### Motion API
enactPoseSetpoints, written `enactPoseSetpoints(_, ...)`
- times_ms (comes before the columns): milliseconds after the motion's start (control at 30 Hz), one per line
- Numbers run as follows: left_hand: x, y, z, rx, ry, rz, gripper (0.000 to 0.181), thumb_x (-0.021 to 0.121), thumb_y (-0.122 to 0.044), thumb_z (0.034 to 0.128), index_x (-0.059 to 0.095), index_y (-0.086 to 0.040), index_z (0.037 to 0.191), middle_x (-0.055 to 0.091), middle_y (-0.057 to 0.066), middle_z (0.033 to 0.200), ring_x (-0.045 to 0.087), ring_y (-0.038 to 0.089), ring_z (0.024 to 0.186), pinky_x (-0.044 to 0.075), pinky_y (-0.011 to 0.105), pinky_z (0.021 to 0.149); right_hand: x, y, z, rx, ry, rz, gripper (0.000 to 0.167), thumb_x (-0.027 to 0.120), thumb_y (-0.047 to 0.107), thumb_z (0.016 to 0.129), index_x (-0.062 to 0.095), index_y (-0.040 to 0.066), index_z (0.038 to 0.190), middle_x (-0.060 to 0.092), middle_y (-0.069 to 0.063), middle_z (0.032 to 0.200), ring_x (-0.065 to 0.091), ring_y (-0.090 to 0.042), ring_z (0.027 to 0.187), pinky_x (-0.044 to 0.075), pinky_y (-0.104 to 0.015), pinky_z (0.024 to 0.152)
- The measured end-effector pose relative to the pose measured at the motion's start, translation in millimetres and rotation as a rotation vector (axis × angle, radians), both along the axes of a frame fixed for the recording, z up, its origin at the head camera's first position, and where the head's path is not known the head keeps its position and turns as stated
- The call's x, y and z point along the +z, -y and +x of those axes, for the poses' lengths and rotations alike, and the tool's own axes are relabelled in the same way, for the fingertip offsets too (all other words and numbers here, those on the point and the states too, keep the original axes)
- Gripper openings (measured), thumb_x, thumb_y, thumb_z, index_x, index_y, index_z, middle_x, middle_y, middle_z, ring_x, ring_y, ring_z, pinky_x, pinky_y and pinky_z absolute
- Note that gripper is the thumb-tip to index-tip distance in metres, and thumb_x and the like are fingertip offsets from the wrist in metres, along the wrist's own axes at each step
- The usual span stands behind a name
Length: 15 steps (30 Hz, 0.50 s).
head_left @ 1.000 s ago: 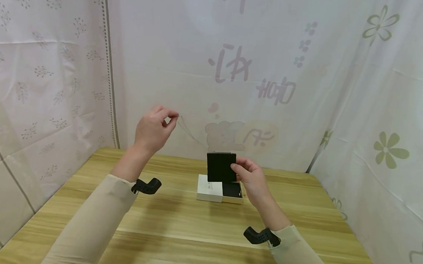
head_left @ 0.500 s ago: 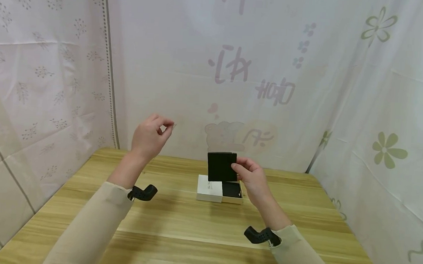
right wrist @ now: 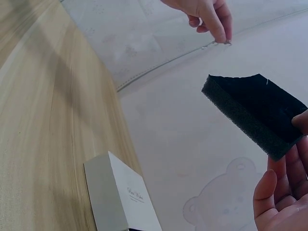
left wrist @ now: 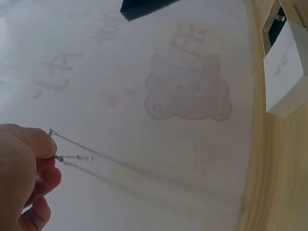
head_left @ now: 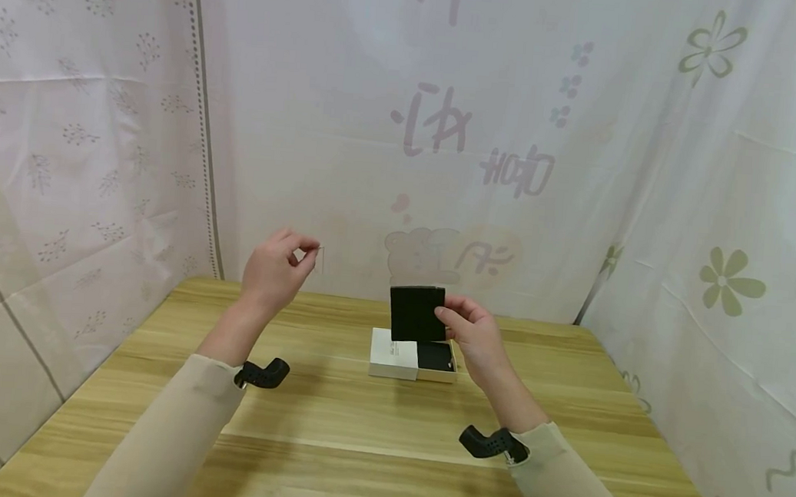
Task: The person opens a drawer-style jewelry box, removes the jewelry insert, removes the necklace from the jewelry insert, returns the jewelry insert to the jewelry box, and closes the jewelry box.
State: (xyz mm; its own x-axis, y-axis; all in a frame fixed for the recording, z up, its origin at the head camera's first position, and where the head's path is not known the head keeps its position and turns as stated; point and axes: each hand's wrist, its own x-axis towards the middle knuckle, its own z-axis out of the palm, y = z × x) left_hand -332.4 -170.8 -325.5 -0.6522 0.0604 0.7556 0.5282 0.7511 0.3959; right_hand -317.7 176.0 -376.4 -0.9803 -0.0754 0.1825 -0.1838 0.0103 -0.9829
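Note:
Between thumb and index finger my left hand (head_left: 273, 267) pinches a thin silver chain necklace (left wrist: 73, 142). In the left wrist view its strands stretch away from the fingertips and blur; part of it is hidden in the hand. My right hand (head_left: 478, 340) grips a square black foam pad (head_left: 416, 314) by its right edge, thumb on the near face. Seen from the right wrist, the pad (right wrist: 260, 103) shows a porous foam edge and a smooth dark face with a small slit. The two hands are apart, both raised above the table.
A white box (head_left: 393, 356) with printed lettering sits on the wooden table (head_left: 343, 445) behind and below the pad. Its inner tray (head_left: 436, 357), partly slid out to the right, has a black lining. Printed curtains (head_left: 324, 120) enclose the table's back and sides.
My left hand has moved down and slightly left with the necklace, whose chain earlier swung out toward the pad and now hangs near the fingertips. My right hand and the pad have hardly moved.

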Motion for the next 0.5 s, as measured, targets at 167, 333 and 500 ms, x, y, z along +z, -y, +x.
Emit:
enactPoseSetpoints(167, -9.3, 6.1, -1.2, 0.009, 0.015, 0.020, 0.012, 0.076, -0.010, 0.1038, 0.083, -0.005, 0.112, 0.077, 0.012, 0.109, 0.072, 0.030, 0.079, 0.059, 0.042, 0.069, -2.3, -0.2, -0.4, 0.002, 0.003, 0.002, 0.007, 0.070, 0.011, 0.106, 0.069, 0.007, 0.112, 0.065, 0.007, 0.095, 0.057, -0.013, 0.091, 0.055, -0.021, 0.075)
enactPoseSetpoints(333, -19.4, 12.4, -1.6, 0.011, 0.018, 0.025, 0.011, 0.076, -0.008, 0.1033, 0.083, -0.004, 0.111, 0.076, 0.012, 0.108, 0.071, 0.029, 0.079, 0.059, 0.041, 0.069, -3.4, 0.2, 0.1, 0.001, 0.005, -0.007, 0.005, 0.070, 0.009, 0.105, 0.069, 0.009, 0.110, 0.065, 0.007, 0.094, 0.058, -0.013, 0.091, 0.055, -0.022, 0.075)
enactPoseSetpoints(500, -29.7, 19.3, 0.4, 0.017, 0.024, 0.031, 0.010, 0.075, -0.007, 0.1030, 0.083, -0.005, 0.110, 0.076, 0.011, 0.107, 0.070, 0.028, 0.078, 0.058, 0.038, 0.068, -4.2, 0.0, 0.2, -0.005, 0.002, -0.004, 0.005, 0.070, 0.009, 0.106, 0.070, 0.007, 0.110, 0.066, 0.008, 0.094, 0.059, -0.012, 0.091, 0.055, -0.021, 0.075)
